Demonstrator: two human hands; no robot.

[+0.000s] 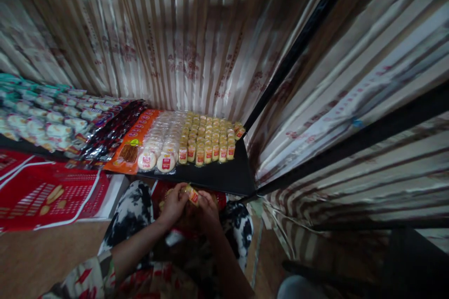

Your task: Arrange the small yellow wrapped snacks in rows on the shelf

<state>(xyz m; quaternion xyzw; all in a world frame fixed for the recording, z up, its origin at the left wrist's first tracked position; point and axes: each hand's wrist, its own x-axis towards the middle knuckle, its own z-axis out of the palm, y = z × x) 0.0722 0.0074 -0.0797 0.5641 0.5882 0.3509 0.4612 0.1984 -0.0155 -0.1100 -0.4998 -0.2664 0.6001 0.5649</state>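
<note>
Just in front of the shelf edge, my left hand (175, 203) and my right hand (207, 208) are closed on one small yellow snack packet (192, 195) with a red label, one at each end. Partly hidden under my hands is a red container (220, 200) between my knees; its contents are too dark to name. Beyond my hands, rows of similar yellow packets (199, 153) stand on the black shelf (242, 163). Left of them lie rows of round white wrapped cakes (166, 161).
An orange snack bag (129, 149), dark shiny packets (105, 133) and many white-and-green packets (58, 124) fill the shelf's left side. Below stands a red basket (75, 187). A striped curtain (189, 46) hangs behind, with a black metal post (291, 51) at right.
</note>
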